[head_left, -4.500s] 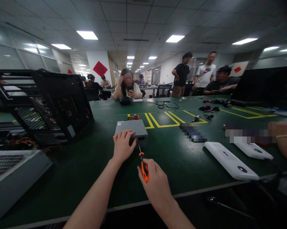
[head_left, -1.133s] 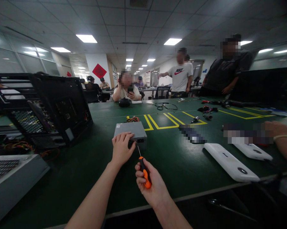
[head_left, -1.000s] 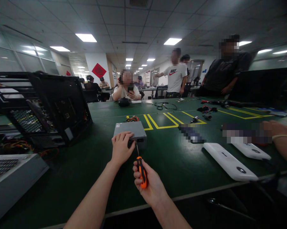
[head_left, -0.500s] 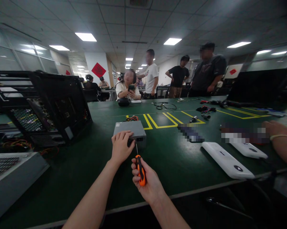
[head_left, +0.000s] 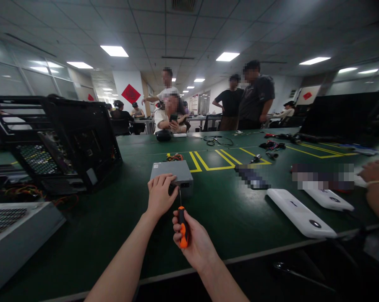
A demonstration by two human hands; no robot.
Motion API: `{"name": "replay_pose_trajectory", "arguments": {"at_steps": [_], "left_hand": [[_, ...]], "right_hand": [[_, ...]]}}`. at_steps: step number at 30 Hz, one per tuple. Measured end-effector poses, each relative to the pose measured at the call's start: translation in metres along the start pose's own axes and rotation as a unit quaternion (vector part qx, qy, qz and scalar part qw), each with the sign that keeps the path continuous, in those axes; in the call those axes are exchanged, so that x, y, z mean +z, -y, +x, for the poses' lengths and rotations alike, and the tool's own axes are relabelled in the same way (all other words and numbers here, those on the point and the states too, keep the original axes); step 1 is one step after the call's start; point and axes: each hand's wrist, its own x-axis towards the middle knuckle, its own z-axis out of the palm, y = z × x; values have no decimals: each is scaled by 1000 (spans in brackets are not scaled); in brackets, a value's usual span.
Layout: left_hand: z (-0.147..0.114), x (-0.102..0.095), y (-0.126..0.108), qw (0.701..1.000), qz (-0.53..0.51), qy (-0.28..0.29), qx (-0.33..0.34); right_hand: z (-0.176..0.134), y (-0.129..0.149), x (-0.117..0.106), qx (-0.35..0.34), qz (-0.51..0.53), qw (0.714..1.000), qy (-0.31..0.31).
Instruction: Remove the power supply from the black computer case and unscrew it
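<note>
A grey metal computer power supply unit lies on the green table, with a bundle of cables behind it. My left hand grips its near left part, fingers over the top and thumb against the front face. In my right hand is an orange and black screwdriver, fingers wrapped round the handle. Its thin shaft points away from me to the unit's front face, close to my left thumb. The exact tip contact is too small to make out.
An open black computer case and another grey metal box stand at the left. To the right lie a phone, white power banks and cables. A neighbour's hand is at the right edge.
The screwdriver handle has turned within my right hand and now points more straight ahead. My left hand keeps its place on the unit. People in the background have shifted.
</note>
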Motion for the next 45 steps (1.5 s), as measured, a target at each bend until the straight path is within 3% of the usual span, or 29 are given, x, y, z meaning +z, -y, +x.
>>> {"name": "replay_pose_trajectory", "arguments": {"at_steps": [8,15,23,30,36,45], "left_hand": [[0,0,0,1000,4,-4,2],[0,1,0,1000,1,-5,0],[0,0,0,1000,-2,-4,1],[-1,0,1,1000,3,-4,2],[-1,0,-1,1000,0,-1,0],[-1,0,0,1000,1,-2,-1]], "right_hand": [[2,-2,-3,-38,9,999,-6],[-1,1,0,11,10,1000,2],[1,-2,-1,-53,13,998,-13],[-2,-1,1,-10,3,1000,14],[1,-3,-1,-90,5,996,-15],[1,-1,0,-23,-5,1000,-3]]}}
